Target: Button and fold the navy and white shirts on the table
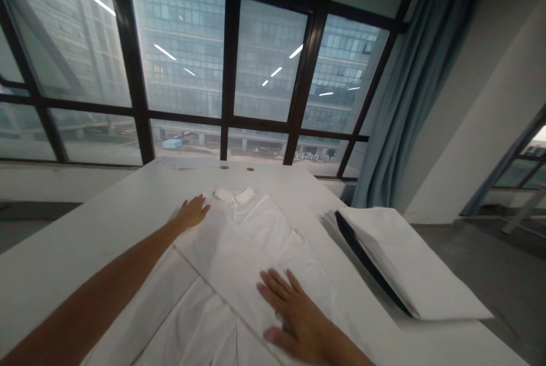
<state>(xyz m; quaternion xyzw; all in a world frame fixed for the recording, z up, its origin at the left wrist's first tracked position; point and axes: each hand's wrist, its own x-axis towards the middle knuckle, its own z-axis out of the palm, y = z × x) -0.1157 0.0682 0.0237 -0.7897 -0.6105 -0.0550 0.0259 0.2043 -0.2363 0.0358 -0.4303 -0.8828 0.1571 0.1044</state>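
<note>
A white shirt (239,241) lies on a white table (106,224), the left hand (194,211) loosely open at its shoulder, the right hand (294,315) spread over its body, both gripping nothing, with far papers (183,163) too blurred to read.

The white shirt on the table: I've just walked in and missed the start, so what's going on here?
A person has both bare hands at a white shirt laid out on a white table, its collar toward the windows. The left hand is palm down beside the collar; the right hand is spread over the shirt's body. Neither has a closed grip. A white, dark-edged item lies to the right.
</note>
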